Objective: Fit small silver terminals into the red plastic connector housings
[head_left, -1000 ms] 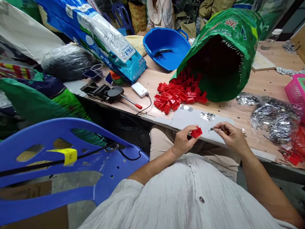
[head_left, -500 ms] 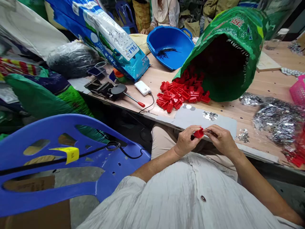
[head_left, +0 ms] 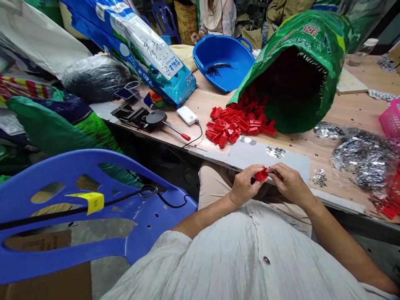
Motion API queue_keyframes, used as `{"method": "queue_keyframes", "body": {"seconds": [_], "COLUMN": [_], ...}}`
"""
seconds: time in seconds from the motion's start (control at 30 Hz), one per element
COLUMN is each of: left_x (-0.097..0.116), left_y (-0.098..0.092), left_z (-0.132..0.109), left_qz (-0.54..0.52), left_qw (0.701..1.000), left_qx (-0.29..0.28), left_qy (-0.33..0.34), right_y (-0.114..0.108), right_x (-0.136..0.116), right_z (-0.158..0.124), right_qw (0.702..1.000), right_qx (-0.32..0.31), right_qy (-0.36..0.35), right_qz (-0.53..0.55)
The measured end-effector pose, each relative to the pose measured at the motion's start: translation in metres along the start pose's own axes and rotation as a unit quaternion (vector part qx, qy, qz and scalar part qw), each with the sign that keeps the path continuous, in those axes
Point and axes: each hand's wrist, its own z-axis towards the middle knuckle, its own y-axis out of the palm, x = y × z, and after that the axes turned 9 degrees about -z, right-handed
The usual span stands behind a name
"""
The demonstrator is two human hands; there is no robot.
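Above my lap, at the table's front edge, my left hand (head_left: 246, 184) grips a small red plastic part (head_left: 261, 174). Closed in a pinch, my right hand (head_left: 286, 181) meets the part's right side; whatever sits between its fingertips is too small to make out. Just beyond my hands lies a grey sheet (head_left: 250, 154) with a cluster of small silvery metal pieces (head_left: 275, 152) on it. A second little heap of metal pieces (head_left: 319, 178) is to the right. Similar red parts (head_left: 229, 125) spill in a pile from a green sack (head_left: 300, 87).
A blue basin (head_left: 231, 58) holding thin black strips stands behind the pile. Leftward are a hand press (head_left: 153, 118) with a red-tipped lever, a white power bank (head_left: 187, 115) and a blue chair (head_left: 103, 166). Plastic bags of metal pieces (head_left: 362, 154) lie right. Another person (head_left: 217, 18) sits opposite.
My hands stay almost still around the red part. Across the table, the other person's hand has risen slightly and shows a small object in it.
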Motion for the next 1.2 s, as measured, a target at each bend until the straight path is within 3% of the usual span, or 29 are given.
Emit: {"method": "queue_keyframes", "body": {"seconds": [0.27, 0.47, 0.53, 0.83, 1.07, 1.2], "left_x": [0.000, 0.002, 0.002, -0.003, -0.006, -0.003], "left_y": [0.001, 0.000, 0.000, 0.005, 0.008, 0.006], "left_z": [-0.002, -0.002, -0.002, -0.007, -0.013, -0.014], "left_qz": [-0.004, -0.011, -0.018, -0.035, -0.042, -0.062], "left_qw": [1.000, 1.000, 1.000, 0.999, 0.998, 0.996], "left_qx": [-0.011, -0.008, -0.008, -0.021, -0.046, -0.050], "left_qy": [-0.004, -0.016, -0.018, 0.008, -0.010, -0.033], "right_y": [-0.007, -0.011, -0.010, 0.007, 0.016, 0.014], "right_x": [0.005, 0.013, 0.014, 0.014, 0.018, 0.017], "right_z": [0.001, -0.004, -0.005, -0.003, -0.006, -0.009], "right_qw": [0.998, 0.980, 0.973, 0.931, 0.921, 0.887], "right_qx": [-0.061, -0.041, -0.057, -0.099, -0.116, -0.152], "right_qy": [0.008, 0.173, 0.196, 0.220, 0.225, 0.255], "right_qz": [0.034, 0.090, 0.109, 0.273, 0.296, 0.354]}}
